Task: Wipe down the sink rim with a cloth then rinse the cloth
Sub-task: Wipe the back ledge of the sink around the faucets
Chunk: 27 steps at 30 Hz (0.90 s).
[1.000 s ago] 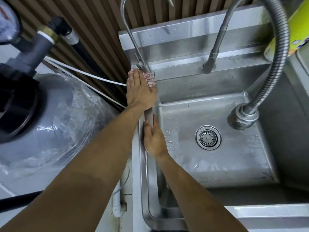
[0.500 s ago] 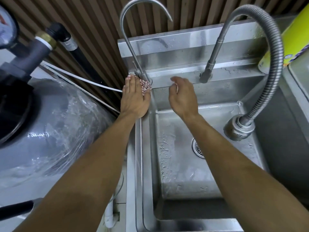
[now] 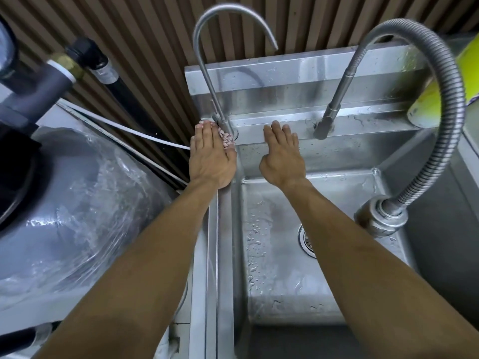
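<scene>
**Sink rim, back-left corner: wiping in hand**

Your left hand (image 3: 211, 156) lies flat, fingers straight, pressing the cloth (image 3: 226, 139) onto the sink rim (image 3: 261, 130) beside the slim tap (image 3: 220, 120), likely to scrub its base. Your right hand (image 3: 282, 154) rests open on the back ledge, apparently bracing. Cloth: pinkish, nubbly, mostly hidden.

The right hand (image 3: 282, 156) has moved from the left rim to the back ledge (image 3: 363, 123).

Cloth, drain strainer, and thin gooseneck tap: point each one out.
cloth (image 3: 226, 138), head view, pink weave showing beside the left hand's fingers.
drain strainer (image 3: 307, 242), head view, its visible left rim.
thin gooseneck tap (image 3: 207, 71), head view, upright tube.
</scene>
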{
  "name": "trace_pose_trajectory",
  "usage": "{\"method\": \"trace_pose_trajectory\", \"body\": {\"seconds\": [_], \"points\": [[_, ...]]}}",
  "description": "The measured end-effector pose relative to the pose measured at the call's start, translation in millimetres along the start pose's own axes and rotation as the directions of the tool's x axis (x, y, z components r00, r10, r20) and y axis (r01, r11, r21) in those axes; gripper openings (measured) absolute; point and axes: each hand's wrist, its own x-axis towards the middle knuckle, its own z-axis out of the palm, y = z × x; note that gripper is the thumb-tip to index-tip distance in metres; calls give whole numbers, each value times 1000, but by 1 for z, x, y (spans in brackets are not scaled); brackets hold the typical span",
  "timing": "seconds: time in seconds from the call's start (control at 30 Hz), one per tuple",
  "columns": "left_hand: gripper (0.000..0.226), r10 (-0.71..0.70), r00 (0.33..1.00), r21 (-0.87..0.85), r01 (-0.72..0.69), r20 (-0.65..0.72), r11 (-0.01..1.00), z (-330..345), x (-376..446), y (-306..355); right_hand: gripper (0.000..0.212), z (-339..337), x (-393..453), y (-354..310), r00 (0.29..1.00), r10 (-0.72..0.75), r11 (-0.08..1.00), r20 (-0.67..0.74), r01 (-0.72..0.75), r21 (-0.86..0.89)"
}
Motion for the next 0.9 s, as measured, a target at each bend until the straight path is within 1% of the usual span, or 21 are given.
{"method": "trace_pose_trajectory", "body": {"seconds": [0.07,0.13,0.17,0.2,0.27,0.3,0.33,0.37,0.4,0.43,0.5,0.57,0.7,0.8,0.9], "points": [[72,5,1000,6,-5,-3,1000,1,-2,0,56,-15,5,-12,997,75,981,8,-75,178],[72,24,1000,-13,-23,7,1000,2,-4,-4,46,-37,12,-34,990,142,887,14,-134,441],[73,27,1000,-19,-26,7,999,2,-4,-5,45,-48,16,-46,992,123,827,-8,-98,553],[73,26,1000,-21,-26,0,999,2,-4,-5,45,-59,20,-59,996,68,780,-58,-17,625],[72,20,1000,-26,-20,-9,999,2,-3,-4,45,-79,29,-87,986,-51,685,-156,148,713],[72,21,1000,-33,-22,-7,999,2,-2,-4,45,-87,35,-100,979,-97,648,-180,199,735],[71,25,1000,-43,-25,-4,999,2,-2,-5,44,-96,40,-112,972,-137,619,-193,236,749],[71,27,1000,-55,-27,-3,998,2,-3,-5,38,-104,45,-120,963,-179,591,-201,269,761],[70,23,1000,-67,-24,-6,997,2,-4,-6,30,-109,48,-127,952,-223,586,-209,302,752],[69,18,1000,-73,-19,-14,997,3,-7,-6,25,-113,51,-131,939,-269,605,-214,338,721],[67,8,999,-67,-10,-37,998,7,-13,-5,29,-117,57,-130,919,-333,654,-210,385,651],[66,5,999,-58,-7,-41,998,7,-15,-6,30,-118,60,-125,917,-339,660,-211,391,641],[65,-8,1000,-80,5,-30,997,4,2,-6,26,-125,58,-108,932,-279,650,-230,359,670],[63,-16,1000,-98,14,-22,995,3,13,-8,27,-128,54,-105,930,-296,694,-217,366,620],[64,-30,999,-115,29,-13,993,4,4,-7,26,-131,47,-106,932,-297,724,-208,362,587]]}}
